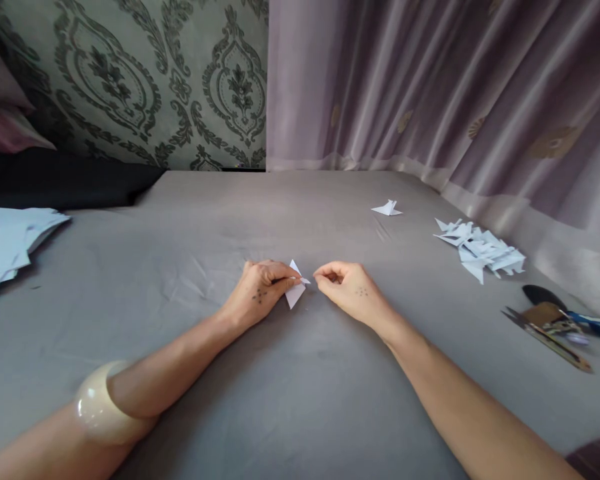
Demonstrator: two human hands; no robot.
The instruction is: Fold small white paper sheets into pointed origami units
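Note:
A small white folded paper bird (295, 293) is pinched between the thumb and fingers of my left hand (260, 287), just above the grey sheet. Its pointed wings show above and below my fingertips, and a narrow tip sticks out to the right; the rest is covered by the hand. Just right of that tip is my right hand (350, 287), its thumb and forefinger brought together. A slight gap separates them from the paper, and nothing shows between them.
One finished paper bird (388, 209) sits farther back, left of a heap of folded paper birds (483, 250). Scissors (583, 323) and a knife-like tool (550, 343) lie at the right. White paper sheets (10, 243) are stacked at left, before a black cloth (70, 180). Curtains (380, 87) border the back right.

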